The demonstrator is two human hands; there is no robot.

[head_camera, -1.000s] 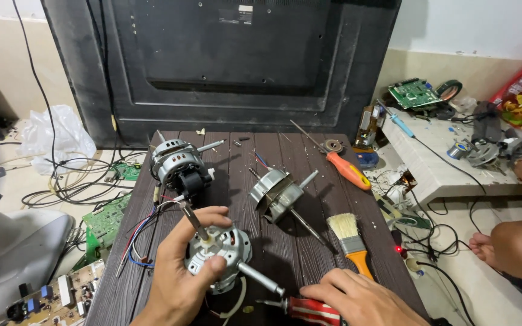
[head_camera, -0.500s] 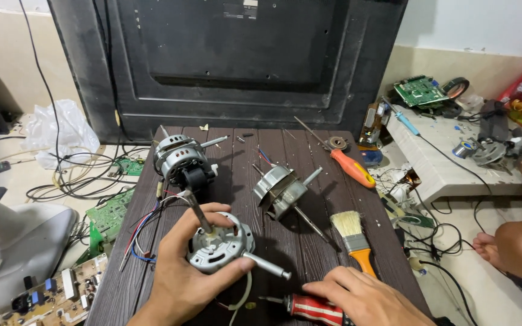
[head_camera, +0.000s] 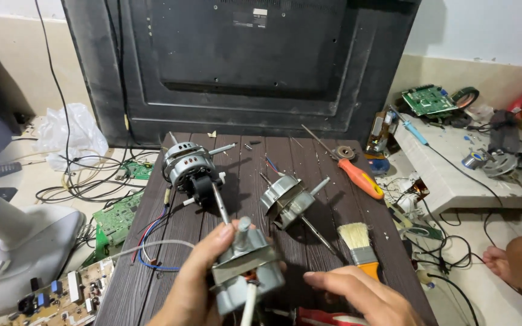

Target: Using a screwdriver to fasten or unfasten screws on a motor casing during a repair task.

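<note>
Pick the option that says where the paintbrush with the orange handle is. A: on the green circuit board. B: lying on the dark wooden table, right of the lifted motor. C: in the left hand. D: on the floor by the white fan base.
B: the paintbrush lies on the table, just above the right hand, while the left hand holds the motor.

**Around the dark slatted wooden table**

The dark slatted wooden table (head_camera: 309, 175) is the landmark. On its far left part lies a grey metal fan motor with coloured wires (head_camera: 190, 169); at its middle lies a second silver round motor with a long shaft (head_camera: 286, 200). On its right part lie an orange-handled screwdriver (head_camera: 360, 177) and, nearer, a pale-bristled paintbrush (head_camera: 358, 242). Over its near edge, the left hand (head_camera: 194, 284) holds a small grey motor housing (head_camera: 246, 268), with the right hand (head_camera: 364, 297) just right of it. Behind the table stands a large black flat panel (head_camera: 243, 66). Left of it, on the floor, lies a green circuit board (head_camera: 116, 220).
</note>
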